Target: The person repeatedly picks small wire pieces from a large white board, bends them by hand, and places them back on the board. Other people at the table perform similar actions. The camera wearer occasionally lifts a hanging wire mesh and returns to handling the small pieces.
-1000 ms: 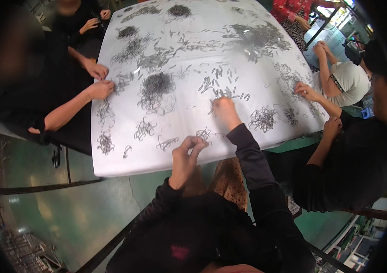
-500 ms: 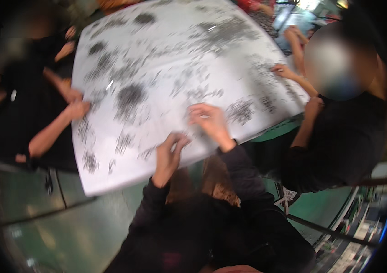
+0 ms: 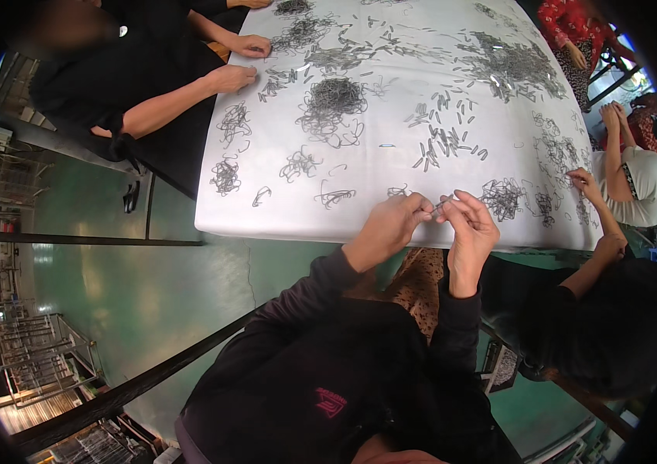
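Observation:
My left hand (image 3: 392, 226) and my right hand (image 3: 469, 233) meet above the near edge of a white-covered table (image 3: 266, 209). Both are closed in a pinch, fingertips almost touching. Between them is a small thin dark piece (image 3: 438, 207), partly hidden by the fingers. Just beyond my left hand lies a little cluster of curved dark wire-like pieces (image 3: 398, 190). A bigger tangled heap of such pieces (image 3: 502, 198) sits to the right of my right hand. Short straight dark pieces (image 3: 444, 145) are scattered farther in, and loose curved ones (image 3: 336, 196) lie to the left.
Another person's hands (image 3: 234, 77) are at the table's left side, and another hand (image 3: 582, 182) reaches over its right side. A dense heap of curved pieces (image 3: 334, 97) lies mid-left, a wide spread of straight pieces (image 3: 510, 66) far right. Green floor (image 3: 181, 294) shows lower left.
The head view has swung, shifting the table rightward in the picture. My hands were apart over the table, fingers curled; now they have come together at its near edge, pinching a small piece.

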{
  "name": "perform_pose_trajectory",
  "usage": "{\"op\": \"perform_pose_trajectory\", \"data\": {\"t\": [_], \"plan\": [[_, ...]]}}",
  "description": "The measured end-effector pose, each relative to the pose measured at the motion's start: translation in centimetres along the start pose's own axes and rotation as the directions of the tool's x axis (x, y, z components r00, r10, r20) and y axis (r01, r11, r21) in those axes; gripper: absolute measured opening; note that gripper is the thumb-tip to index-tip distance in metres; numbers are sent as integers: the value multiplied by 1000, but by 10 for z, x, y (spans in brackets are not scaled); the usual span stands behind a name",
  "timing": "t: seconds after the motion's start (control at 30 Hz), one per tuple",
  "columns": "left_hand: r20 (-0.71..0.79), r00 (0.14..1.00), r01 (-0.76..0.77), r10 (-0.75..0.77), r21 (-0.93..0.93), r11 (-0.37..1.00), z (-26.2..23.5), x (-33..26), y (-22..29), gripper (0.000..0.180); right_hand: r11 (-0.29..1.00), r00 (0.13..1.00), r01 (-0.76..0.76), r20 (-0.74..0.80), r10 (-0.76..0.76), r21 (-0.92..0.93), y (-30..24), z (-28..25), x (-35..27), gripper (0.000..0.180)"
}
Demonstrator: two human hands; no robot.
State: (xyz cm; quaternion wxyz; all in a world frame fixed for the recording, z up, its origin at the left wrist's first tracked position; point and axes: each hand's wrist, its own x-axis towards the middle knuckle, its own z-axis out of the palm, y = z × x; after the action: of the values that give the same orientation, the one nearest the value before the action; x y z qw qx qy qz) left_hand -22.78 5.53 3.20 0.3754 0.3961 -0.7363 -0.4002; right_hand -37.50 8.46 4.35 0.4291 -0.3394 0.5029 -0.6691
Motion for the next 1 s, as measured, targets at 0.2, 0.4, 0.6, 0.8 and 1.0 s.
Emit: {"op": "perform_pose_trajectory", "data": {"t": [0.2,0.4,0.6,0.8,1.0], "plan": [[-236,970,-67,50,-62,996,-8,-7,-21,26,987,998,-69,3,69,145,2,5,-9,18],[-281,954,254,-105,575,778,-99,9,-93,16,988,998,-63,-18,67,144,-16,-4,-18,16],[-214,976,185,-29,759,624,-88,10,-128,12,993,998,-3,-55,9,114,-29,-16,-30,15],[-153,988,91,2,600,795,-103,23,-132,11,995,998,36,-47,-32,89,-36,-22,-38,15],[-10,997,-41,76,762,646,-129,58,-154,7,997,998,29,-54,-25,77,-41,-26,-42,15]]}}
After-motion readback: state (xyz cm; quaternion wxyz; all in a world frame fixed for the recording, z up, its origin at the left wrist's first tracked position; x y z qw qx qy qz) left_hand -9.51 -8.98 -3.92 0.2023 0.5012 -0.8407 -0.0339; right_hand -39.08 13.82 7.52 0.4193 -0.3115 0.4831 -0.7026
